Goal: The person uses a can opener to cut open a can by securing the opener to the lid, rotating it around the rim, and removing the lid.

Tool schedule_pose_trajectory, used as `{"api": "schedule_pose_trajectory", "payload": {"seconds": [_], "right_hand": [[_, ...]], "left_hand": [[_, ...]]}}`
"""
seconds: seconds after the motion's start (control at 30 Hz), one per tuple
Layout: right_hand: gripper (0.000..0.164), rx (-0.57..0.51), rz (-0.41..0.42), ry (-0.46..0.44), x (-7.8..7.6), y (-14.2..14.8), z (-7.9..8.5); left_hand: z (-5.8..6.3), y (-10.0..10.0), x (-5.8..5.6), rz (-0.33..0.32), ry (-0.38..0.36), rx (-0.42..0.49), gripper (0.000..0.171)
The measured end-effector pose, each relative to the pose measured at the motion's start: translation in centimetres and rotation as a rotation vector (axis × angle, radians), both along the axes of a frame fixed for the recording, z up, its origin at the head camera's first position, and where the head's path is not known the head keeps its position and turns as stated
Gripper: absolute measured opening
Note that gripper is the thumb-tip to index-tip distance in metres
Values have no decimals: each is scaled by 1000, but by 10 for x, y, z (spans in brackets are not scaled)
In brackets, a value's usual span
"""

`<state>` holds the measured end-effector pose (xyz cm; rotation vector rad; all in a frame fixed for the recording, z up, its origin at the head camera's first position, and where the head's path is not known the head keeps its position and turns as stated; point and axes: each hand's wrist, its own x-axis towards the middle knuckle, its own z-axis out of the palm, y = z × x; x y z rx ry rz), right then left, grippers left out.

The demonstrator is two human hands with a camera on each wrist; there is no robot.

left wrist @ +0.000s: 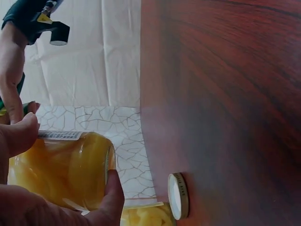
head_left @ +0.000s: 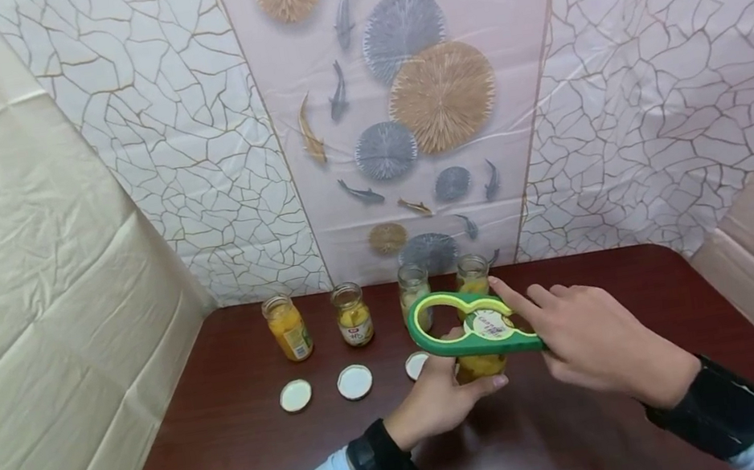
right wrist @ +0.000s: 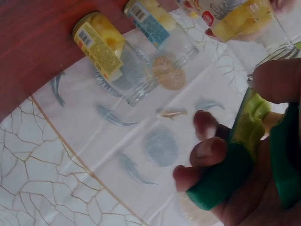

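Observation:
My left hand grips a glass jar of yellow fruit, fingers and thumb round its side. In the left wrist view, the jar fills the lower left. Above it, my right hand holds a green jar opener with yellow-green inner rings. The opener covers the jar's top in the head view. From the right wrist, the opener shows under curled fingers, with the thumb by the held jar's glass mouth. Whether a lid sits in the opener, I cannot tell.
Along the table's back edge stand several lidless jars: one orange-yellow, one with a white label, one pale and one yellow. Upturned lids lie before them, at left, centre-left and beside the left hand.

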<state>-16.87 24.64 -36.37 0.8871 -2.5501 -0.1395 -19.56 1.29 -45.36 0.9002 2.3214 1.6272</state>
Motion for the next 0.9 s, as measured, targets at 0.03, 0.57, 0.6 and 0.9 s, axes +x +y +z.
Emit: {"api": "schedule_pose_trajectory", "payload": {"seconds": [0.03, 0.57, 0.6, 0.9], "right_hand": [[91, 10, -6, -1, 1, -1, 0], [93, 37, -102, -74, 19, -15, -2], [93, 36, -109, -83, 19, -16, -2], [91, 0, -118, -124, 20, -20, -7]], "left_hand": [[-1, 0, 1, 4, -2, 5, 62], [-16, 2, 9, 57, -17, -16, 60], [-16, 3, 9, 62, -29, -13, 60], [-14, 3, 8, 94, -47, -5, 59]]}}
